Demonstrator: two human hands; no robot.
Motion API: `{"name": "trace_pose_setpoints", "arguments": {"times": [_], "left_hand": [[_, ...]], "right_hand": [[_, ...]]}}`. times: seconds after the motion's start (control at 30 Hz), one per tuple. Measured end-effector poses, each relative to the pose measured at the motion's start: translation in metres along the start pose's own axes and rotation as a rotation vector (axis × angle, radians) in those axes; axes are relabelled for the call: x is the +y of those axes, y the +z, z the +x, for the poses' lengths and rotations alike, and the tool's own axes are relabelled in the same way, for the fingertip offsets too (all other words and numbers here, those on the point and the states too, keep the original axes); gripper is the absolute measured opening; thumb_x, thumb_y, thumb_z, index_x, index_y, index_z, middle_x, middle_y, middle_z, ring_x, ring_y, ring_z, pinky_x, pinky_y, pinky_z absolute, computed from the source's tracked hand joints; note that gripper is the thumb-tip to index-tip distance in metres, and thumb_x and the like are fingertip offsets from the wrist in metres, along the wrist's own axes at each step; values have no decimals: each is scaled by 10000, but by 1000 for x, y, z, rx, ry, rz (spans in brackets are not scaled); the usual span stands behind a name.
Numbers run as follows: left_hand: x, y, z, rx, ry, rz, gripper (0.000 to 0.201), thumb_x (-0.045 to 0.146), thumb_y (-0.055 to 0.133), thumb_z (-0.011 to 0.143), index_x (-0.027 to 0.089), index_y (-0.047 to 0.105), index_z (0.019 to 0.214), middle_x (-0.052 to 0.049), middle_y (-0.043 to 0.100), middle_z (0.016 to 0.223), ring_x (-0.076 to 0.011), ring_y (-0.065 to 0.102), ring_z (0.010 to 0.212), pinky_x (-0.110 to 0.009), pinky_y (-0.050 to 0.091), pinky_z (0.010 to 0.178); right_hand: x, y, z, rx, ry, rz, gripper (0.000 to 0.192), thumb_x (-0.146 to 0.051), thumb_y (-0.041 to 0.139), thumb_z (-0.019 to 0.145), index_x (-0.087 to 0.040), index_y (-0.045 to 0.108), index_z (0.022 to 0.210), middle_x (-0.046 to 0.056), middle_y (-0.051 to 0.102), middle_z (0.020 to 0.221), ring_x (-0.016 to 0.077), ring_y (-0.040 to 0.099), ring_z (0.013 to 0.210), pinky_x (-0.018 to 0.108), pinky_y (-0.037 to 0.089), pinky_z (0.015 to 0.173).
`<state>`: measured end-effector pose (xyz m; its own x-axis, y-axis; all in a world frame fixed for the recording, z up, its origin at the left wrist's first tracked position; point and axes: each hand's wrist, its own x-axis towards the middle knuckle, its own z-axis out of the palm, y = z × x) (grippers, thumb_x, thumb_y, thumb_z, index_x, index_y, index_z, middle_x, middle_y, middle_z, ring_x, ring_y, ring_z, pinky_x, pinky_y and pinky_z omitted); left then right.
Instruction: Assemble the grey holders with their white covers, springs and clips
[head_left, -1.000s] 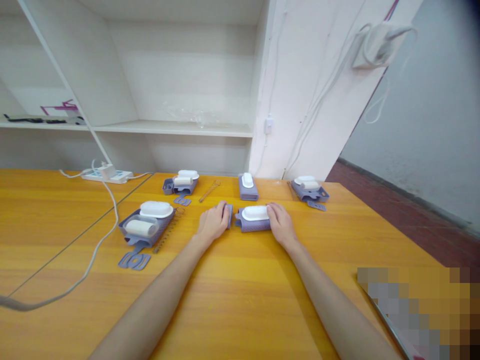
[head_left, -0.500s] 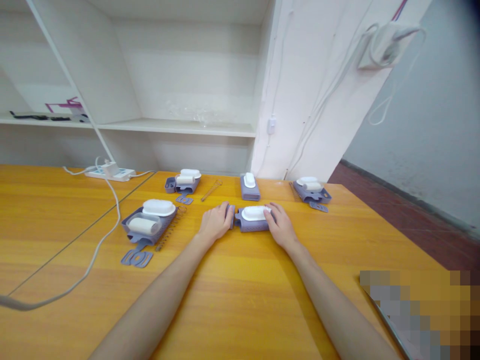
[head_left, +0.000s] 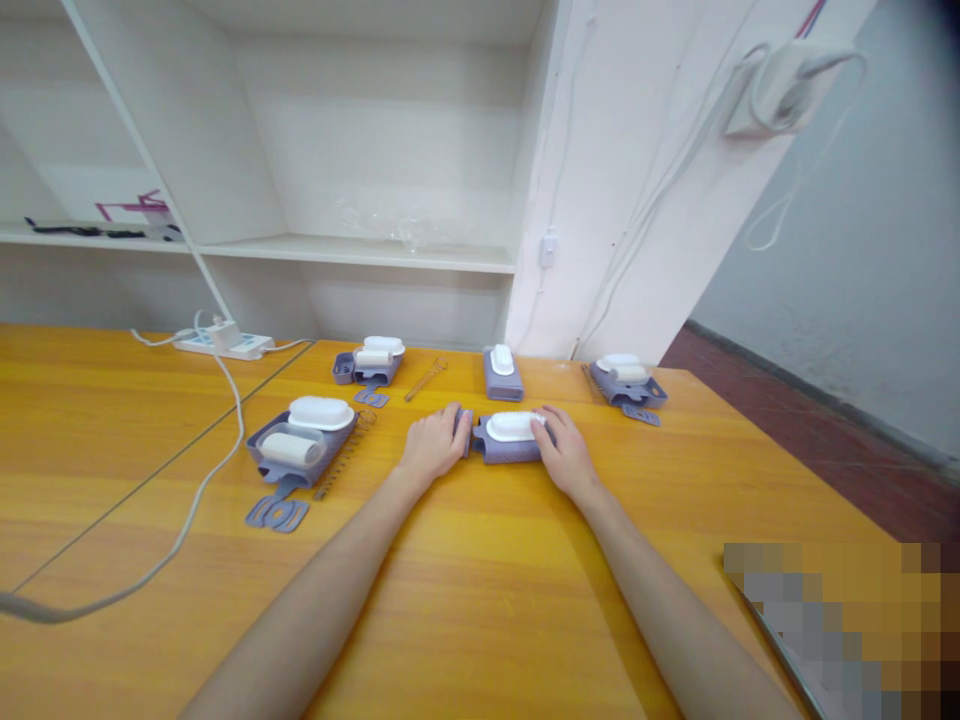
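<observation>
The left hand (head_left: 433, 447) curls its fingers around a small purple piece (head_left: 463, 428). The right hand (head_left: 564, 452) holds the end of a purple box (head_left: 510, 440) with a white top, in the middle of the table (head_left: 480, 600). Piece and box touch. Four more purple boxes sit around. Two springs lie nearby.

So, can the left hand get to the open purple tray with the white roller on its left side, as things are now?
Probably yes. The left hand rests by the purple case, and only bare table and a thin metal spring lie between it and the open purple tray.
</observation>
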<state>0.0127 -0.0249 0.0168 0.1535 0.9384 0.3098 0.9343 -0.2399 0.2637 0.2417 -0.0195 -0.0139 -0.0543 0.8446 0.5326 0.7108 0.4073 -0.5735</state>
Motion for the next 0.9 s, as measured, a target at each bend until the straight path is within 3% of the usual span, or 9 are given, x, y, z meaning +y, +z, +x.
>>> {"name": "trace_pose_setpoints", "arguments": {"times": [0.67, 0.77, 0.9], "left_hand": [[0, 0, -2, 30, 6, -35, 463, 493, 197, 930, 210, 528, 1086, -97, 635, 970, -227, 615, 902, -315, 428, 748], [-1, 1, -3, 91, 69, -55, 491, 562, 289, 886, 211, 503, 1153, -112, 568, 1083, -244, 576, 988, -332, 436, 788], [-2, 2, -1, 101, 214, -126, 709, 703, 498, 706, 189, 483, 1194, -144, 474, 1227, -301, 484, 1132, -410, 390, 930]], "right_hand": [[-1, -1, 0, 8, -1, 9, 431, -476, 379, 901, -178, 601, 1119, 117, 546, 1202, 229, 487, 1137, 407, 366, 1018], [0, 0, 0, 10, 3, 2, 440, -479, 372, 902, -175, 603, 1120, 119, 545, 1203, 231, 484, 1143, 407, 365, 1019], [2, 2, 0, 20, 5, -13, 448, -480, 362, 904, -172, 609, 1116, 124, 550, 1197, 240, 477, 1153, 418, 364, 1020]]}}
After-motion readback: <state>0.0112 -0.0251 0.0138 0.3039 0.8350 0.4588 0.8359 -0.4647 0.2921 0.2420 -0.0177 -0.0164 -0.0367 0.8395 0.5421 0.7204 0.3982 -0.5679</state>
